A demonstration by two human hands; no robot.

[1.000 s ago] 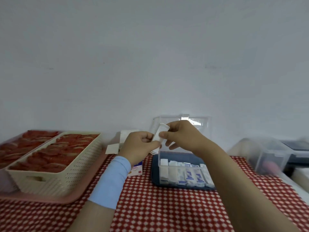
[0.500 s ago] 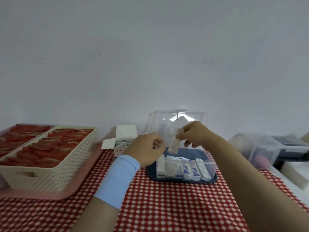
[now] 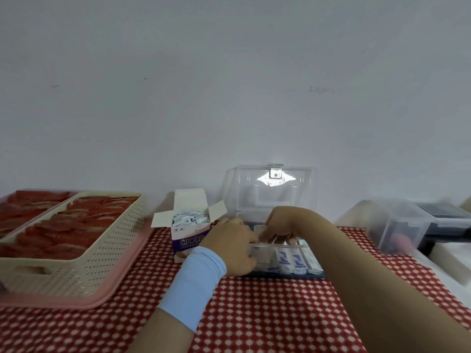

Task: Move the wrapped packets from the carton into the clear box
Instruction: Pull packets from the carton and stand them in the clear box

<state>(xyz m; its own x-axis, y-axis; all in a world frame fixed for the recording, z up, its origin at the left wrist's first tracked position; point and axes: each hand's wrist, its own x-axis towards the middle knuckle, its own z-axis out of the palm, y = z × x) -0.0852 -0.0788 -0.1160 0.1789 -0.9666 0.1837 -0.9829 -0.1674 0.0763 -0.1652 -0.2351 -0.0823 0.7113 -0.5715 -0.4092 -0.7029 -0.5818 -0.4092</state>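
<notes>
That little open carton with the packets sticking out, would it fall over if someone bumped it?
Probably fairly easily. The carton stands upright on a narrow base and is taller than it is wide, so a sideways knock may tip it. It is thin card filled with small wrapped packets, so likely light. Its open flaps might catch a passing left hand.

Glossy plastic clear box (image 3: 276, 194), matt paper carton (image 3: 190, 242)

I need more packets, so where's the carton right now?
The carton stands open at the table's middle, between the cream basket and the clear box, just behind the left hand.
</notes>
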